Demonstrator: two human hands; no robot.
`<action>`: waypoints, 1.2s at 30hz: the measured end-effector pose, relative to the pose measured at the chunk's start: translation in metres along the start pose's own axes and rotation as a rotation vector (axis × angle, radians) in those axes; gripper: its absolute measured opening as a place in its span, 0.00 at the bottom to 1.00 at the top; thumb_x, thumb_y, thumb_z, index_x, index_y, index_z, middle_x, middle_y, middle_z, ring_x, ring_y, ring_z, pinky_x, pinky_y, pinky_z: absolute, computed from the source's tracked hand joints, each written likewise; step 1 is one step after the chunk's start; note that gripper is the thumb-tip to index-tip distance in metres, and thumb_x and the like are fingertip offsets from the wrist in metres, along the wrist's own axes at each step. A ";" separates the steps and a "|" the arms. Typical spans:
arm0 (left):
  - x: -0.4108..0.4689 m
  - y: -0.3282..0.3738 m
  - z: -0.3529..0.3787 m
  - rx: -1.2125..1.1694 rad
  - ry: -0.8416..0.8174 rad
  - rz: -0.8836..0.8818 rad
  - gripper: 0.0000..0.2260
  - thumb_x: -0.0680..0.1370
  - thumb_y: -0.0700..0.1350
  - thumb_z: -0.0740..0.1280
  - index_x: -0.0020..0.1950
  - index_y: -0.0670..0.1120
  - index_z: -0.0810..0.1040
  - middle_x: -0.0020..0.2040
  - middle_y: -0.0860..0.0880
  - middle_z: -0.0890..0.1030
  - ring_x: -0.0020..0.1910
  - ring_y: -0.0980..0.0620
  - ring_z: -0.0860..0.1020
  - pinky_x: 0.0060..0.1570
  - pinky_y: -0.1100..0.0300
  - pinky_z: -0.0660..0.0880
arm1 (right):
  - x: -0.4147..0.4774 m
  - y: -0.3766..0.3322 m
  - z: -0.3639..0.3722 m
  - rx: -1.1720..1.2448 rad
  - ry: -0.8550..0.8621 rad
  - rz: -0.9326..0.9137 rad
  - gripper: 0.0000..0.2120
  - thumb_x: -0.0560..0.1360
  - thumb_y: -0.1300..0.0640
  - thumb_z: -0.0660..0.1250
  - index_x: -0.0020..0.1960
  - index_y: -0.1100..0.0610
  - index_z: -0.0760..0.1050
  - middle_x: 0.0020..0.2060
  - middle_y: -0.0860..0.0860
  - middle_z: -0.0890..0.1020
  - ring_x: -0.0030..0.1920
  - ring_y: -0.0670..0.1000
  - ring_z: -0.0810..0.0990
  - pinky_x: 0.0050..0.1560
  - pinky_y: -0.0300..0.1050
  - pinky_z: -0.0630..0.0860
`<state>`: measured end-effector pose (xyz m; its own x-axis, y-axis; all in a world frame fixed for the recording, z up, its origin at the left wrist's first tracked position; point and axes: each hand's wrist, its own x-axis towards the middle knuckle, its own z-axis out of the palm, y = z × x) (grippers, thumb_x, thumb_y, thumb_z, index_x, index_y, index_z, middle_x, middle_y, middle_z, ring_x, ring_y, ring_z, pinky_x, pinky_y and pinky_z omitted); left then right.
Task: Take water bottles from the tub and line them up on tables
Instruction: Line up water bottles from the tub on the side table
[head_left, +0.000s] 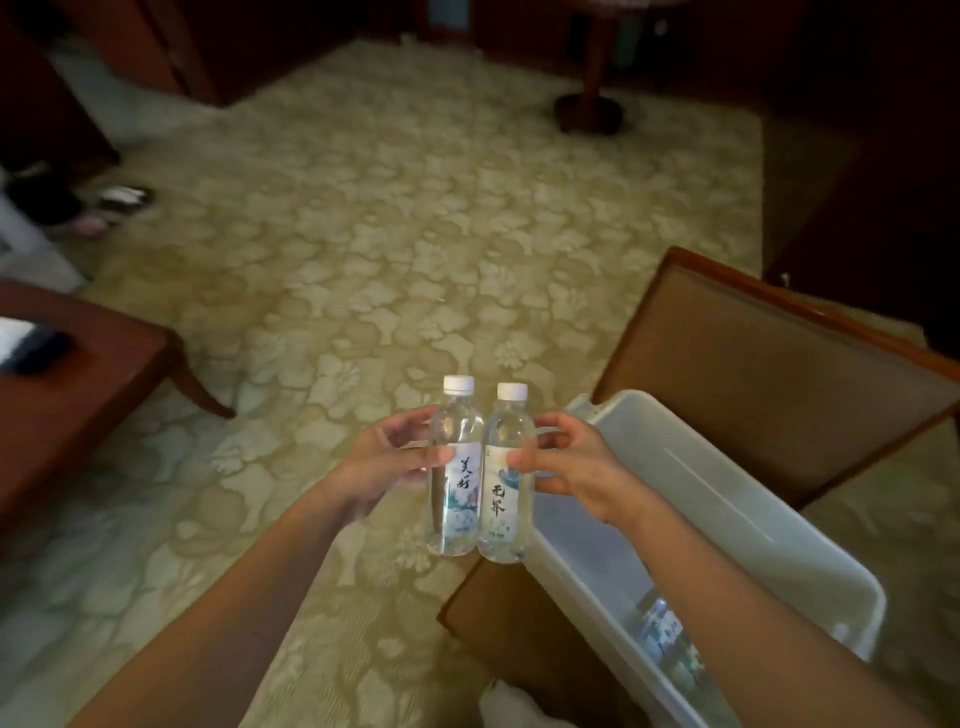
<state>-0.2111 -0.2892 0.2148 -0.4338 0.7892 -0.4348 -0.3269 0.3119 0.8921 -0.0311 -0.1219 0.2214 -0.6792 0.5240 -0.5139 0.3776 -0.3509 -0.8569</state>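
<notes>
Standing upright and pressed side by side, two clear water bottles hang in the air between the hands, their white caps up and their labels facing the camera. The left bottle (453, 467) is gripped by the left hand (387, 457), thumb across the front at the top of the label and fingers curled round the far side. The right bottle (505, 478) is gripped the same way by the right hand (571, 462), thumb on the label and fingers wrapped behind. The two bottles touch along their sides, and neither rests on any surface.

Just below and to the right of the right hand lies the tub (701, 499), a pale translucent plastic box. Its near end runs under the right forearm, where a further labelled bottle (662, 629) shows dimly through blur. The tub sits on the seat of a chair (769, 374) with a wooden frame and a brown padded back, which rises beyond the right hand.

Beneath both hands spreads a cream carpet (389, 234) with a leafy pattern. Well to the left of the left hand stands a low wooden table (67, 415), a dark flat object (34, 351) lying on it. Far ahead of the hands, the round base of a dark wooden pedestal (589, 111) rests on the carpet
</notes>
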 end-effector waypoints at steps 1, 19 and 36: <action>-0.018 0.000 -0.017 -0.001 0.032 0.019 0.40 0.51 0.51 0.85 0.62 0.51 0.79 0.56 0.49 0.84 0.55 0.47 0.82 0.61 0.43 0.76 | -0.004 -0.004 0.020 -0.018 -0.034 -0.016 0.24 0.65 0.67 0.79 0.57 0.55 0.75 0.49 0.55 0.81 0.51 0.56 0.84 0.51 0.56 0.83; -0.393 -0.060 -0.254 -0.137 0.746 0.277 0.21 0.69 0.37 0.75 0.60 0.53 0.81 0.53 0.51 0.85 0.49 0.54 0.84 0.42 0.64 0.79 | -0.097 -0.004 0.432 -0.308 -0.735 -0.128 0.25 0.66 0.67 0.78 0.59 0.57 0.73 0.43 0.50 0.80 0.46 0.50 0.84 0.42 0.47 0.81; -0.601 -0.148 -0.406 -0.338 1.483 0.283 0.25 0.68 0.37 0.77 0.63 0.52 0.80 0.52 0.45 0.85 0.48 0.51 0.84 0.44 0.62 0.79 | -0.158 0.046 0.798 -0.639 -1.384 -0.116 0.25 0.63 0.66 0.80 0.57 0.57 0.77 0.53 0.56 0.84 0.52 0.53 0.85 0.45 0.48 0.83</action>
<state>-0.2431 -1.0242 0.2946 -0.8608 -0.4791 -0.1719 -0.1725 -0.0430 0.9841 -0.4087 -0.8404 0.2956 -0.6224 -0.7164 -0.3154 0.2364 0.2120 -0.9482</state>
